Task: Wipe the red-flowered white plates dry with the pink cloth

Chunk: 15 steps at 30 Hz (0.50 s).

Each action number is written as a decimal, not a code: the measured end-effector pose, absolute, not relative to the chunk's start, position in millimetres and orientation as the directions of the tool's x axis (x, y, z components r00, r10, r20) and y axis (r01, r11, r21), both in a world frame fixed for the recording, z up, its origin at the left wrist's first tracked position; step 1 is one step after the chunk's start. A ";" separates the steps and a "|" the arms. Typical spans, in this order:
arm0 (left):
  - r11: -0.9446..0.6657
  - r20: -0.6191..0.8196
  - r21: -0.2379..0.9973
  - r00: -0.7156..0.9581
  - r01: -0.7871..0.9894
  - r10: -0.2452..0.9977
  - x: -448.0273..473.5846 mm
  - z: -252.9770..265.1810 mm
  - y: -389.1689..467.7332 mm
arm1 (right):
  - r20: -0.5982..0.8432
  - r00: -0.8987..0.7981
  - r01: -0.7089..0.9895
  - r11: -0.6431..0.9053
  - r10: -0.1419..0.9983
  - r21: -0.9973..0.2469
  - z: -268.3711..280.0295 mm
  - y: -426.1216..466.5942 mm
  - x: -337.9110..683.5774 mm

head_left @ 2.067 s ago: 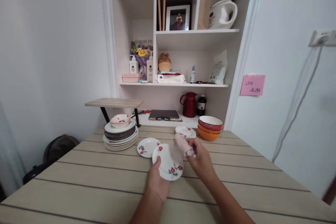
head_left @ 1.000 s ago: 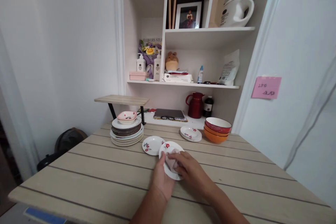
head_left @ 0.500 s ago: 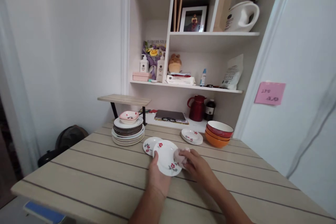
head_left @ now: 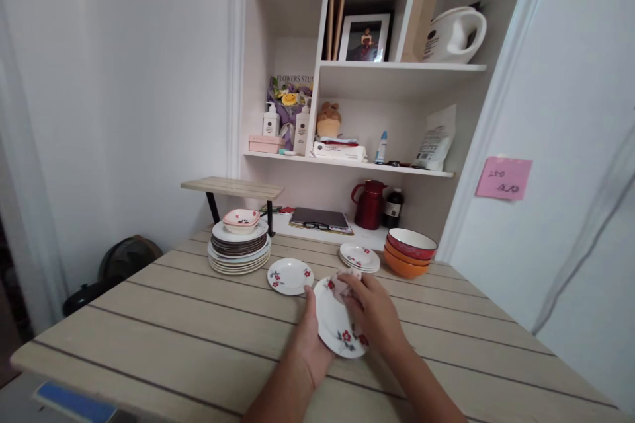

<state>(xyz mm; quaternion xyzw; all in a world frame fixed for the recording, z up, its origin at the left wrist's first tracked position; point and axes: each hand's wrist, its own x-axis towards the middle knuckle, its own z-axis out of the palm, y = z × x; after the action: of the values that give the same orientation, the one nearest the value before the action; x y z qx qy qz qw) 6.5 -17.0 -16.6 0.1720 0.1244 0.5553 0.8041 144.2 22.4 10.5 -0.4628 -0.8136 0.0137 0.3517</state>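
A small white plate with red flowers (head_left: 333,324) is tilted above the table, its left edge gripped by my left hand (head_left: 311,337). Fingers of my right hand (head_left: 373,307) are closed on a pale, crumpled cloth (head_left: 342,285), pressed against the plate's upper face. Just behind and to the left, a similar flowered plate (head_left: 290,276) lies flat on the table. Beyond my right hand a short stack of matching plates (head_left: 359,258) stands beside the nested orange and red bowls (head_left: 409,252).
At the left stands a tall stack of plates (head_left: 239,258) topped by square dishes (head_left: 241,221), by a small wooden riser (head_left: 231,189). Along the back are a closed laptop (head_left: 320,217), glasses (head_left: 316,226), a red jug (head_left: 370,206) and a dark bottle (head_left: 393,209).
Both hands have shifted right and nearer with the plate, uncovering the plate lying behind. The cloth has moved from the held plate's right side to its upper part.
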 end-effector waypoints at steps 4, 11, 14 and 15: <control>0.302 -0.024 0.405 0.320 -0.863 0.947 -1.4 -14.3 -15.2 | 0.445 -0.369 0.741 0.547 0.816 -0.390 10.6 22.9 155.0; 0.259 -0.046 0.467 0.270 -0.845 0.962 -5.0 -11.5 -18.3 | 0.348 -0.642 0.545 0.726 0.683 -0.420 19.4 -2.8 132.3; 0.309 -0.049 0.492 0.328 -0.814 0.943 1.8 -16.1 -19.2 | 0.435 -0.578 0.557 0.723 0.691 -0.409 18.7 -2.2 125.7; 0.331 -0.041 0.493 0.358 -0.805 0.933 4.0 -17.8 -19.0 | 0.466 -0.538 0.583 0.709 0.702 -0.396 17.9 0.0 125.8</control>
<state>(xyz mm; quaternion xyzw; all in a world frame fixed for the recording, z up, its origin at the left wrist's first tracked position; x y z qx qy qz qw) 4.0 -19.0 -17.8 0.1990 0.1611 0.5431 0.7996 125.8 0.0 17.9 -0.3687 -0.8717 0.0966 0.3081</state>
